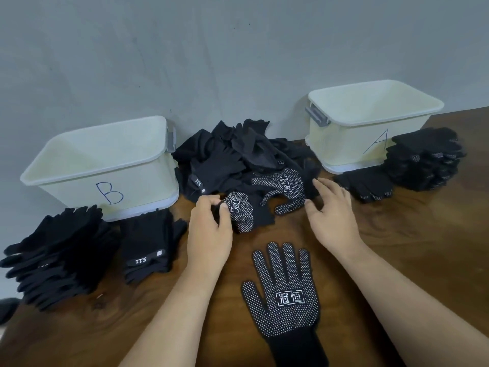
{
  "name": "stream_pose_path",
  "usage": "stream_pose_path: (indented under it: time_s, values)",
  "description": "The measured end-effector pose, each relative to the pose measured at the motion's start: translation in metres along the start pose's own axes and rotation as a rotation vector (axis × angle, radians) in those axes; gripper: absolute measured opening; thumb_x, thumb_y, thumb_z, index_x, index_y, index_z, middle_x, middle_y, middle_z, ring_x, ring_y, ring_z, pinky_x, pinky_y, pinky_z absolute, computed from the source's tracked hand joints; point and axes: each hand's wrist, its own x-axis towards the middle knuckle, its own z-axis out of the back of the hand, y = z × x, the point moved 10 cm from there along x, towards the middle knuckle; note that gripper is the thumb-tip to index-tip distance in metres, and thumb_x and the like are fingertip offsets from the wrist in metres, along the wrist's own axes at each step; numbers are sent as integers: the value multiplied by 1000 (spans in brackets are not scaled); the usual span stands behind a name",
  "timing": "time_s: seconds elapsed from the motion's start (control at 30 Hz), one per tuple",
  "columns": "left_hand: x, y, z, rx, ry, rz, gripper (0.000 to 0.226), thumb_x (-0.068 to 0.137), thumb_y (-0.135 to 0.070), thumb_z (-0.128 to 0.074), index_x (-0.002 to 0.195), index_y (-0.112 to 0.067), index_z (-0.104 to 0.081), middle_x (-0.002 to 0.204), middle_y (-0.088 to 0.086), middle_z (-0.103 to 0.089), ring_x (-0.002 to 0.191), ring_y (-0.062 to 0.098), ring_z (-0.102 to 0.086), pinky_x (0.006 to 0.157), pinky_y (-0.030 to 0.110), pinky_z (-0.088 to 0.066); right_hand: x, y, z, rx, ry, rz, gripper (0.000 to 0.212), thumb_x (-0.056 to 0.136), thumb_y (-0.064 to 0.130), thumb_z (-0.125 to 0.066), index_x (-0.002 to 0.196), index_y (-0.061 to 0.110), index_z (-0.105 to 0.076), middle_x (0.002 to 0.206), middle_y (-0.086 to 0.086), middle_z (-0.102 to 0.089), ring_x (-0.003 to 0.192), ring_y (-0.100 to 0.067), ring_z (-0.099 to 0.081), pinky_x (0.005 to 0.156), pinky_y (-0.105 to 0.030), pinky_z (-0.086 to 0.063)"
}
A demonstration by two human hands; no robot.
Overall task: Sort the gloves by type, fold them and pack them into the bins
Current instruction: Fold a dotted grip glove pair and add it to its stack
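Closest up, flat on the brown wooden table (397, 247): black knit glove with white grip dots (284, 295), cuff toward the camera, fingers aimed at the heap of mixed black gloves (232, 152). Pinching a second, scrunched dotted glove (242, 213) at its left edge with the left hand (209, 229). Holding the right hand (330, 210) spread and empty just beside a third dotted glove (283, 192) on the heap's front edge, right of the pinch, so likely the right hand's grab.
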Motion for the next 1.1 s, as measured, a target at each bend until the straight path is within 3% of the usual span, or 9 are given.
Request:
stream_pose_path:
  time_s: [0.17,0.3,0.37,0.53,0.7,0.9,1.1]
  values:
    - [2,10,0,-86,15,104,4,107,-31,-54,111,-29,-53,108,-15,-67,98,0,-63,86,33,-52,-6,13,0,-72,-11,101,54,100,29,-65,153,22,-56,157,3,-50,150,-27,-31,122,-47,-32]
    - [1,10,2,-130,14,96,30,103,-10,-50,121,-32,-57,125,-11,-63,120,4,-57,104,27,-44,-12,28,-1,-172,-30,222,52,99,28,-65,151,25,-57,159,4,-48,154,-26,-30,121,-52,-35]
    - [-1,3,3,-95,29,43,39,97,-5,-48,119,-35,-61,125,-15,-61,122,3,-51,107,28,-39,-15,32,-9,-216,18,260,52,102,32,-62,153,29,-54,162,6,-45,156,-26,-28,122,-53,-35]
    - [-6,-20,-12,171,97,-213,19,99,-21,-57,106,-35,-68,123,-22,-63,123,8,-51,116,39,-37,-17,30,-27,-344,134,255,45,110,48,-44,152,37,-55,162,12,-48,156,-27,-32,125,-51,-29]
    - [-8,-9,-25,325,197,-176,12,101,-32,-59,107,-41,-65,120,-25,-60,123,8,-50,123,43,-29,-21,42,-17,-369,46,296,33,108,42,-50,137,36,-66,137,16,-67,131,-20,-52,111,-46,-38]
    - [-5,-12,-22,275,168,-174,18,101,-27,-60,115,-36,-67,122,-22,-62,121,9,-51,117,35,-34,-10,65,-6,-382,-34,343,27,103,38,-59,127,39,-71,128,17,-63,122,-19,-54,105,-49,-41]
    - [-4,-11,-16,196,132,-155,20,101,-27,-59,119,-34,-65,120,-20,-62,118,9,-52,111,40,-45,36,95,-15,-313,40,343,42,104,40,-56,146,37,-58,154,8,-51,143,-23,-43,115,-52,-42]
